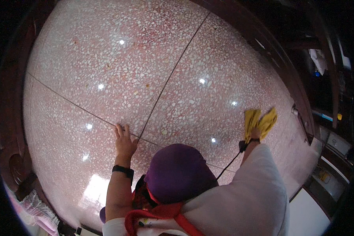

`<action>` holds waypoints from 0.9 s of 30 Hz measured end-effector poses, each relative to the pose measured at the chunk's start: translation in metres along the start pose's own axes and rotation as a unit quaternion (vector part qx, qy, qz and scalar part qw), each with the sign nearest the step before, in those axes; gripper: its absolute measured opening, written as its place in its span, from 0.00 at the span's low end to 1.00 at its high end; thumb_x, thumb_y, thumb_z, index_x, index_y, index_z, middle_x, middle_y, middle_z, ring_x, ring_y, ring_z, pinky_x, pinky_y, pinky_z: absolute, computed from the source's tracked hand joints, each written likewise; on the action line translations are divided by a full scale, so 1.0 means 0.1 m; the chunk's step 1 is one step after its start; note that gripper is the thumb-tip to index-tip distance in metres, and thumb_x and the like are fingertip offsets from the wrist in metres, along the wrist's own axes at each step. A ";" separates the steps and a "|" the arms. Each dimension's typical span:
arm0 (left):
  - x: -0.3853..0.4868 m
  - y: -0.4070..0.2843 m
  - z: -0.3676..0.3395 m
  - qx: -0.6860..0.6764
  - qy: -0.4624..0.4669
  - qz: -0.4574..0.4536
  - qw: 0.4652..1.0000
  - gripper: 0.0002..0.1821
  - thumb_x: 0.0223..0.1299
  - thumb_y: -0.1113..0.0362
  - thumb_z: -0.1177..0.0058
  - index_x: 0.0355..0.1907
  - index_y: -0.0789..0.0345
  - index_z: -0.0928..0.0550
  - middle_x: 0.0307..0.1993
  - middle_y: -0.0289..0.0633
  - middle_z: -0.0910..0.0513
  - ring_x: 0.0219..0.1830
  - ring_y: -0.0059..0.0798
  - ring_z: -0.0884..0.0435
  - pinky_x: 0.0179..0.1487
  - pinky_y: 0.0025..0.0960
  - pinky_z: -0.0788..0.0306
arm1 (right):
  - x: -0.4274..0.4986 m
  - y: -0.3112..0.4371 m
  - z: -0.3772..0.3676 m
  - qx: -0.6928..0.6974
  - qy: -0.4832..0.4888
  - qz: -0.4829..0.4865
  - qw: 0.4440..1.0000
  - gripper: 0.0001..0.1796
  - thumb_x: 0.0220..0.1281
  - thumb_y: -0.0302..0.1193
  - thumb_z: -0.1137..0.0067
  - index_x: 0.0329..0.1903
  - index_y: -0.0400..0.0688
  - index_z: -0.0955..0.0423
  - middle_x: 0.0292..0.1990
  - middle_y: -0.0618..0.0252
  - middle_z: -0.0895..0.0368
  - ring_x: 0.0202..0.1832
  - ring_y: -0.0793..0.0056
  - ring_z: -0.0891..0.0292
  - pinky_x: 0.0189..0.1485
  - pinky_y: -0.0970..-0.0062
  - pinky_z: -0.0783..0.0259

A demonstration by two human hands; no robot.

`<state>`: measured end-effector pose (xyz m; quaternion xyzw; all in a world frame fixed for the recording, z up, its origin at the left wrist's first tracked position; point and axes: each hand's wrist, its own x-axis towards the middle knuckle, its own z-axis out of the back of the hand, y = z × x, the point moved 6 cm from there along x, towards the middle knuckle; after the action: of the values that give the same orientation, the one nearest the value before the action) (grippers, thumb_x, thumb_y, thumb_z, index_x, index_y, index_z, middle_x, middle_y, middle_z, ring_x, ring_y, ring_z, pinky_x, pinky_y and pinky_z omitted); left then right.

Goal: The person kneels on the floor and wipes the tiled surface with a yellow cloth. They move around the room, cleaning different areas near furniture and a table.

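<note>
My left hand (124, 142) rests palm down near a dark seam line of the speckled terrazzo floor (153, 67), its fingers apart and nothing in it. A dark band circles that wrist. Over at the right, my right hand (255, 133) is on a yellow cloth (253, 119), which spreads out beyond it in two flaps. The fingers are hidden by the cloth. A black strap with a cable sits on the right wrist. Between the arms, a purple cap (178, 174) covers part of the floor.
Dark wooden furniture (7, 97) curves along the left side. More dark wood (283, 56) edges the floor at the upper right, with shelves holding small items behind it. A pink and white fabric (41, 215) lies at the lower left. A white panel (308, 211) stands at the lower right.
</note>
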<state>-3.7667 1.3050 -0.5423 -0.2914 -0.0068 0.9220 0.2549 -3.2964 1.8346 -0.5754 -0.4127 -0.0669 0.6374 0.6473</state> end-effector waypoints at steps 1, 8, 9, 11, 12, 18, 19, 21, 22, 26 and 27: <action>0.00 0.02 -0.02 0.003 0.017 0.009 1.000 0.46 0.45 0.57 0.37 0.67 0.65 0.43 0.69 0.64 0.54 0.69 0.65 0.52 0.64 0.47 0.36 | -0.18 -0.14 -0.16 0.034 0.019 -0.025 0.999 0.24 0.63 0.39 0.53 0.60 0.45 0.32 0.60 0.56 0.33 0.62 0.57 0.38 0.64 0.60 0.43; -0.01 0.04 0.00 0.018 -0.015 -0.011 1.000 0.44 0.46 0.58 0.36 0.66 0.63 0.41 0.68 0.62 0.51 0.68 0.63 0.49 0.63 0.46 0.35 | -0.73 0.17 0.13 0.238 -0.148 -0.013 0.960 0.24 0.58 0.37 0.49 0.57 0.44 0.30 0.54 0.54 0.27 0.58 0.56 0.33 0.61 0.63 0.39; -0.02 0.04 0.00 0.010 -0.015 -0.017 1.000 0.44 0.45 0.58 0.36 0.66 0.63 0.41 0.68 0.62 0.51 0.68 0.63 0.49 0.63 0.46 0.35 | -0.72 0.38 0.34 0.264 -0.204 0.024 0.942 0.24 0.57 0.37 0.48 0.57 0.44 0.29 0.53 0.54 0.26 0.57 0.56 0.33 0.61 0.63 0.39; -0.02 0.07 0.01 0.002 -0.026 -0.030 0.999 0.44 0.45 0.58 0.36 0.65 0.62 0.40 0.68 0.61 0.50 0.68 0.62 0.48 0.63 0.45 0.35 | -0.76 0.89 0.79 0.300 -0.304 0.115 0.897 0.24 0.55 0.36 0.47 0.56 0.44 0.28 0.51 0.54 0.25 0.56 0.56 0.31 0.60 0.64 0.37; -0.03 0.09 0.01 -0.007 -0.029 -0.036 0.999 0.43 0.45 0.57 0.35 0.65 0.62 0.39 0.68 0.60 0.50 0.68 0.62 0.48 0.63 0.45 0.35 | -0.82 1.17 1.00 0.309 -0.348 0.163 0.870 0.24 0.55 0.36 0.46 0.56 0.44 0.28 0.50 0.53 0.24 0.56 0.56 0.31 0.60 0.65 0.37; -0.18 0.40 -0.11 -0.126 -0.093 -0.075 0.985 0.36 0.48 0.60 0.39 0.62 0.63 0.35 0.66 0.59 0.43 0.66 0.58 0.43 0.63 0.47 0.37 | -1.89 2.82 1.40 0.295 -0.294 0.409 0.812 0.30 0.50 0.33 0.45 0.60 0.50 0.31 0.63 0.54 0.36 0.66 0.55 0.44 0.67 0.53 0.50; -0.26 0.48 -0.15 -0.149 -0.121 -0.064 0.979 0.36 0.49 0.61 0.40 0.62 0.64 0.34 0.65 0.60 0.42 0.66 0.58 0.42 0.64 0.47 0.39 | -2.19 2.99 1.32 0.268 -0.271 0.455 0.805 0.31 0.50 0.31 0.46 0.62 0.51 0.33 0.67 0.55 0.42 0.70 0.55 0.50 0.68 0.47 0.55; -0.49 0.56 -0.30 -0.169 -0.164 -0.034 0.971 0.35 0.49 0.62 0.41 0.62 0.65 0.34 0.65 0.60 0.41 0.65 0.58 0.41 0.65 0.48 0.41 | -2.82 3.12 1.03 0.215 -0.188 0.548 0.786 0.33 0.51 0.27 0.48 0.64 0.53 0.35 0.69 0.56 0.47 0.72 0.55 0.56 0.68 0.40 0.61; -0.63 0.57 -0.39 -0.164 -0.179 -0.015 0.970 0.35 0.48 0.63 0.41 0.62 0.66 0.34 0.64 0.60 0.41 0.64 0.58 0.40 0.65 0.48 0.42 | -3.13 3.12 0.90 0.145 -0.180 0.594 0.771 0.33 0.50 0.26 0.48 0.63 0.56 0.34 0.70 0.58 0.48 0.72 0.56 0.57 0.68 0.41 0.60; -1.06 0.51 -0.70 -0.096 -0.159 0.019 0.982 0.32 0.52 0.62 0.47 0.63 0.67 0.34 0.66 0.61 0.43 0.67 0.57 0.43 0.68 0.48 0.48 | -4.05 2.84 0.49 -0.064 -0.060 0.763 0.641 0.29 0.53 0.24 0.49 0.61 0.54 0.31 0.69 0.60 0.46 0.73 0.58 0.58 0.70 0.44 0.64; -1.11 0.48 -0.79 -0.064 -0.115 0.028 0.991 0.32 0.53 0.62 0.49 0.63 0.67 0.35 0.66 0.62 0.43 0.68 0.56 0.44 0.69 0.48 0.49 | -4.15 2.78 0.54 -0.071 -0.071 0.777 0.621 0.28 0.53 0.24 0.49 0.60 0.55 0.30 0.69 0.60 0.46 0.72 0.59 0.57 0.70 0.44 0.63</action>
<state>-3.6684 1.1998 -0.5565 -0.1989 -0.0868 0.9538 0.2078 -3.6173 1.4511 -0.5302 -0.3093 0.1880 0.9234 -0.1275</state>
